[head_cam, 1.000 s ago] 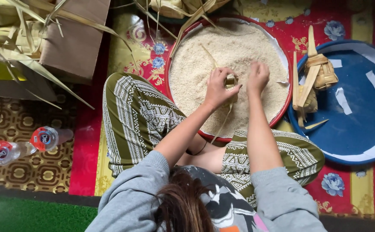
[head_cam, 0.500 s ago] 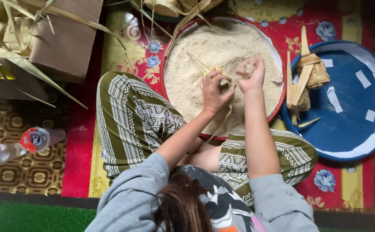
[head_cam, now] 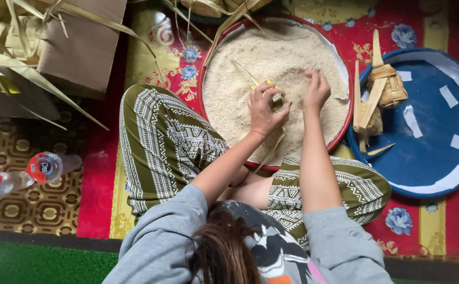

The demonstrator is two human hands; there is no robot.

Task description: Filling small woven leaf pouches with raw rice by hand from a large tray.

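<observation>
The work takes place on the floor, which is covered by a red floral mat (head_cam: pixel 424 21) with a brown patterned mat (head_cam: pixel 24 205) beside it and a green strip at the near edge. The landmark is a round red-rimmed basin (head_cam: pixel 208 63) filled with uncooked rice (head_cam: pixel 240 79), set on the red mat directly ahead of the seated person's crossed legs. To the right of the basin, touching or nearly touching its rim, lies a blue round tray (head_cam: pixel 429 158) carrying two woven leaf pouches (head_cam: pixel 387 87) near its basin-side edge. To the left of the basin stands a cardboard box (head_cam: pixel 82 42) with loose palm leaf strips (head_cam: pixel 8 58) over it, and further left and nearer the person lie two capped plastic bottles (head_cam: pixel 45 167). Compared with half a second ago, both hands sit slightly lower over the rice and the right hand has drawn apart from the pouch. The left hand (head_cam: pixel 263 108) has its fingers clamped on a small woven leaf pouch (head_cam: pixel 271 94), held above the middle of the basin; the pouch is pale yellow-green, largely hidden by the hand, with a leaf strip trailing toward the near rim. The right hand (head_cam: pixel 316 89) hovers just beside it over the rice, fingers bunched together and pointing down, holding nothing discernible.
</observation>
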